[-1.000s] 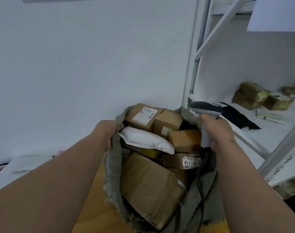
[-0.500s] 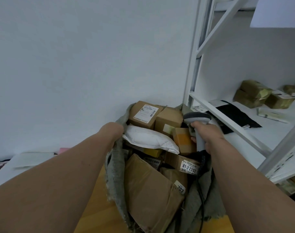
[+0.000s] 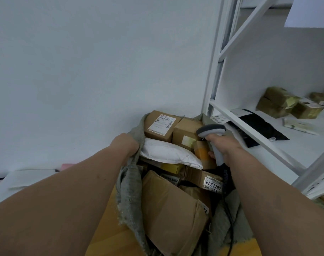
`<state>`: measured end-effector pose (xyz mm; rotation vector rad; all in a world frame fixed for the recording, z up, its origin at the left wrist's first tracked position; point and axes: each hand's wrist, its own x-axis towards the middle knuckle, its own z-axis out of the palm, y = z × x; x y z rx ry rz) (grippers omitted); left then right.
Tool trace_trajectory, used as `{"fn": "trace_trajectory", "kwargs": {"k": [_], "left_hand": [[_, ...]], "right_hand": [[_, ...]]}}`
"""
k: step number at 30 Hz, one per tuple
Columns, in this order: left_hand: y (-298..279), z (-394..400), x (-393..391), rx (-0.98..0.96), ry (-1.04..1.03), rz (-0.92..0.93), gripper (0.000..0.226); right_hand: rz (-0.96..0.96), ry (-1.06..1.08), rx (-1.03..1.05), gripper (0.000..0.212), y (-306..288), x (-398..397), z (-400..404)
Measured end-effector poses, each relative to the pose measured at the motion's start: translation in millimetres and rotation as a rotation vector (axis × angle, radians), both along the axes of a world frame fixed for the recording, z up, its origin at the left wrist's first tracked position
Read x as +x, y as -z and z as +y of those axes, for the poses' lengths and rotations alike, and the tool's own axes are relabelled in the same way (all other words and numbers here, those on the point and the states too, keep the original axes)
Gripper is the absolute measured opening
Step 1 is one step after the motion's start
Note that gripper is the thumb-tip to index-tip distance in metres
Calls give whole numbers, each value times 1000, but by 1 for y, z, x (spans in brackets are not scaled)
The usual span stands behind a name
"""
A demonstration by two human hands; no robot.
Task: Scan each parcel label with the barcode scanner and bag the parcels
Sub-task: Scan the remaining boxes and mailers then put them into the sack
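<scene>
Left hand (image 3: 125,145) gripping sack edge (image 3: 133,174), right hand (image 3: 224,145) scanner (image 3: 212,131)

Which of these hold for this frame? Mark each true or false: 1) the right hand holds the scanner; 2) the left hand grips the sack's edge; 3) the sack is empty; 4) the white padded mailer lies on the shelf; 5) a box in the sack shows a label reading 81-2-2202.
1) True: the right hand grips the barcode scanner.
2) True: the left hand holds the grey sack by its rim.
3) False: it is full of parcels.
4) False: the white padded mailer lies in the sack, not on the shelf.
5) True: the labelled box.
</scene>
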<state>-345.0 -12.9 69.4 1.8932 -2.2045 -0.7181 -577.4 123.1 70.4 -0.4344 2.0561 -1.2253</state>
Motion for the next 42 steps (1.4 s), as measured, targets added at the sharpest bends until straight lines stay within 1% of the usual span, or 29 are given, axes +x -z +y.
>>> {"fn": "trace_trajectory", "kwargs": {"k": [2, 6, 9, 11, 14, 16, 18, 21, 23, 25, 27, 28, 29, 31, 33, 35, 36, 38, 39, 42], "left_hand": [[3, -3, -2, -5, 45, -35, 33], [5, -13, 1, -89, 88, -48, 28], [5, -23, 3, -143, 44, 17, 24], [-3, -26, 1, -212, 15, 82, 26], [-25, -21, -10, -291, 23, 177, 28], [-37, -15, -19, -348, 16, 263, 28], [-46, -9, -30, -408, -3, 320, 26], [-59, -3, -44, -496, -40, 393, 27], [-71, 2, -52, -538, -69, 457, 28], [-82, 6, -56, -613, -82, 521, 27], [-90, 11, -59, -691, -91, 588, 26], [-90, 11, -60, -712, -83, 601, 25], [-87, 11, -61, -711, -63, 576, 24], [-71, 14, -59, -621, 0, 407, 24], [-53, 22, -52, -450, 48, 243, 22], [-37, 32, -40, -302, 69, 122, 26], [-31, 36, -34, -260, 65, 86, 28], [-27, 40, -26, -209, 47, 48, 31], [-28, 40, -24, -196, 40, 37, 32], [-31, 39, -25, -174, 41, 10, 37]], "right_hand": [[19, -16, 40, 35, 2, 2, -5], [64, -11, 109, 25, 3, 3, -13], [46, 1, 115, 28, 0, 0, -14], [26, 5, 91, 29, -6, -2, -11], [-17, 28, 19, 30, -24, -8, -7], [-46, 19, -4, 34, -38, -14, -6], [-115, 12, -45, 35, -52, -20, -3], [-246, 49, -183, 25, -66, -31, 3], [-306, 90, -286, 25, -76, -39, 6], [-310, 112, -389, 26, -87, -45, 8], [-211, 106, -449, 24, -95, -43, 10], [-146, 85, -455, 21, -95, -40, 9], [-90, 50, -438, 19, -92, -35, 8], [-3, -71, -285, 20, -75, -24, 5], [136, -197, -82, 19, -51, -20, 0], [286, -284, 54, 21, -34, -21, -6], [346, -316, 124, 27, -30, -22, -10], [456, -323, 240, 47, -28, -25, -16], [504, -306, 258, 54, -28, -26, -18], [612, -274, 255, 56, -28, -34, -25]]}}
